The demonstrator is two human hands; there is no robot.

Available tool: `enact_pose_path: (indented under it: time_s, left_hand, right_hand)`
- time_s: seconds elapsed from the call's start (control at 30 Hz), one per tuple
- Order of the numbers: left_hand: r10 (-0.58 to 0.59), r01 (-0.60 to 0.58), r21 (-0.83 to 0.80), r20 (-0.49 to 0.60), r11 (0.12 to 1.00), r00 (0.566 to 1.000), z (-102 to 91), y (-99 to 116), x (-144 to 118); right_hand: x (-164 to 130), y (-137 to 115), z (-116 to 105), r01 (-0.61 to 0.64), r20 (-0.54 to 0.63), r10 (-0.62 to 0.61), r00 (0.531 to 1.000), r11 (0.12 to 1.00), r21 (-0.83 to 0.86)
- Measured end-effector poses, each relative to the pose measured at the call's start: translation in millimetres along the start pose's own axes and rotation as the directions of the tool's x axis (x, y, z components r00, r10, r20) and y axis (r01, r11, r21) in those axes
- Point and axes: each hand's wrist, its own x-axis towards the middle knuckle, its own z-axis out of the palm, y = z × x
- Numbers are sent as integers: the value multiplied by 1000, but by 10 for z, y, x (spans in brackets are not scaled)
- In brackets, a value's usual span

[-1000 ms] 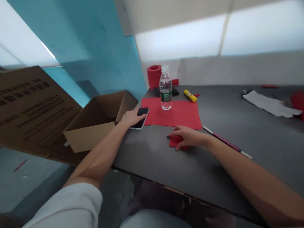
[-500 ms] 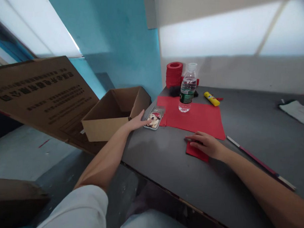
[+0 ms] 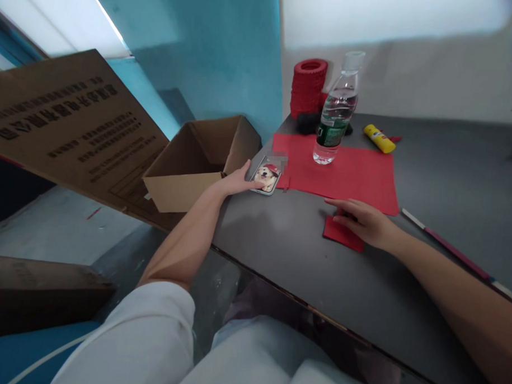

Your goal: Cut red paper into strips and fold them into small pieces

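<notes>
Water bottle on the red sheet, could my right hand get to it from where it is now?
Probably yes. The right hand lies flat on a small red piece on the table, and the water bottle stands upright beyond it on the red sheet, with only flat paper between them.

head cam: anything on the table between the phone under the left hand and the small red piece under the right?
Nothing. In the head view, bare grey table separates the phone at the left hand from the small red piece under the right hand.

Lit phone [image 3: 265, 177] at table edge; small folded red paper [image 3: 342, 234] nearby.
</notes>
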Motion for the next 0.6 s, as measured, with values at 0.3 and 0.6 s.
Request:
enact_pose_path:
  time_s: [0.3,0.6]
  left_hand:
    - [-14,15,-23,48,1000,999,-24,-1,10]
    - [-42,48,-107,51,993,998,-33,4,-16]
  right_hand:
    - [1,4,2,10,21,-9,1000,1000,-10]
    - [4,69,26,22,30,-21,999,1000,-20]
